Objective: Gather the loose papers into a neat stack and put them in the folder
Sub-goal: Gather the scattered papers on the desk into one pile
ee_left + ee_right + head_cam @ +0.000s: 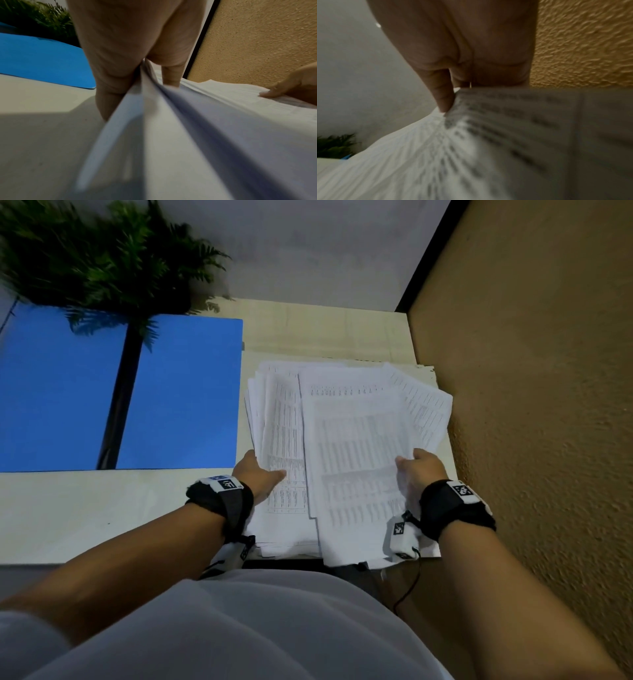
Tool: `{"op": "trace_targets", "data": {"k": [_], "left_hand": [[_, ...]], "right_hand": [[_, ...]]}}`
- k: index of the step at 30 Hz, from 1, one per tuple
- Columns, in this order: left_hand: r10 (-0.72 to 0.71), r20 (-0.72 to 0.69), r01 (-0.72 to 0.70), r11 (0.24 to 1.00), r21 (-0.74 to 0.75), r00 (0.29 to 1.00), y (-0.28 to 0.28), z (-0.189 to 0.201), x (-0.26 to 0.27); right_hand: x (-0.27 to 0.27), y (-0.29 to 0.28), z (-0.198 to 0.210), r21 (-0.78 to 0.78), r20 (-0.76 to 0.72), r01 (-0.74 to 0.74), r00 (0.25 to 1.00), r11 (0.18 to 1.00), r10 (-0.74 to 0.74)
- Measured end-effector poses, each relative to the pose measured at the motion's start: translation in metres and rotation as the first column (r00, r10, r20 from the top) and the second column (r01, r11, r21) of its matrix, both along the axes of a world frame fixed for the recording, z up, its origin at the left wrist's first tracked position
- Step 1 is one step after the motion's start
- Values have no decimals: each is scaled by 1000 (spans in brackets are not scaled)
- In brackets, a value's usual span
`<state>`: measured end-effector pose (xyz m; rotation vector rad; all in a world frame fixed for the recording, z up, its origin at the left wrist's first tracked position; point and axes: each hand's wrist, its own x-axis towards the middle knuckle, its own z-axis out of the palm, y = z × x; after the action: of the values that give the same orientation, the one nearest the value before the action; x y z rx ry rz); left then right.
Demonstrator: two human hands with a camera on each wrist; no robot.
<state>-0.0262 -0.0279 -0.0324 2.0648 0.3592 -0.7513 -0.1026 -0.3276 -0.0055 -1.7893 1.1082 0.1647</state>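
Pinching the left edge of the papers (346,446), the left hand (257,474) has its thumb lying on top of the printed sheets and its fingers tucked beneath them; the left wrist view shows the sheet edges bunched in the crook between thumb and fingers. The right hand (420,470) grips the right side of the same pile, thumb on top, fingers hidden under the sheets, and the right wrist view shows the thumb tip pressed onto a page of blurred printed rows. Between the two hands the papers are an untidy heap: several sheets fan out at the far right corner, others stick out at the left, and the near edges overhang the front of the table (102,515). The heap lies on the right part of the pale table, close against a textured tan wall (534,412).

Just beside the papers on the left, apart from them, the blue folder (185,395) lies open and flat, with a dark spine running down its middle. Fronds of a green plant (102,261) hang over the folder's far side. Both wrists wear black straps bearing white coded markers. A white garment fills the bottom of the head view.
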Motion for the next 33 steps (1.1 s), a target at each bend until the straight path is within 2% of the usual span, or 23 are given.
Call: {"op": "trace_targets", "data": {"k": [2, 4, 7, 11, 13, 15, 16, 18, 20, 22, 24, 25, 28, 32, 33], "left_hand": [[-31, 17, 31, 1000, 2, 999, -2, 5, -1], [-49, 1, 49, 999, 21, 999, -3, 14, 0], [-28, -57, 31, 999, 44, 998, -5, 21, 2], [2, -95, -3, 1000, -7, 995, -3, 22, 1], [-12, -82, 6, 997, -76, 997, 2, 17, 0], [-56, -59, 50, 994, -102, 997, 7, 11, 1], [-79, -46, 76, 995, -72, 996, 8, 9, 1], [-70, -58, 67, 997, -50, 996, 9, 1, 4], [-49, -82, 39, 993, -112, 995, 13, -3, 7], [-60, -74, 50, 990, -130, 995, 21, -22, 13], [-98, -73, 86, 985, -152, 992, 23, -25, 16], [-112, -63, 102, 984, -144, 992, 19, -13, 13], [-168, -21, 166, 984, -71, 986, 12, 5, 9], [-179, 10, 179, 984, -23, 984, 9, 8, 8], [-177, 10, 178, 984, -30, 984, 10, 6, 8]], "right_hand": [[5, 4, 1, -1, 18, -16, 1000, 1000, 16], [15, 5, 10, -93, 49, -10, 999, 996, 15], [27, 18, 17, -143, 68, -14, 997, 990, 24], [29, 53, 10, -168, 73, -135, 986, 976, 149], [26, 71, 9, -190, 42, -244, 966, 951, 256], [22, 82, 5, -180, 34, -277, 957, 944, 287], [20, 85, 5, -161, 46, -251, 964, 955, 261], [19, 74, 3, -116, 117, -105, 986, 988, 119], [20, 48, 2, -192, 113, 59, 993, 980, -37], [16, 13, 3, -314, -12, 151, 987, 938, -162], [10, -16, -5, -323, -166, 163, 960, 932, -225], [7, -22, -6, -283, -194, 176, 952, 943, -236], [8, -23, -12, -47, -85, 289, 953, 956, -292], [18, -14, -15, 139, -32, 343, 939, 929, -342], [18, -13, -17, 130, -35, 319, 948, 939, -317]]}}
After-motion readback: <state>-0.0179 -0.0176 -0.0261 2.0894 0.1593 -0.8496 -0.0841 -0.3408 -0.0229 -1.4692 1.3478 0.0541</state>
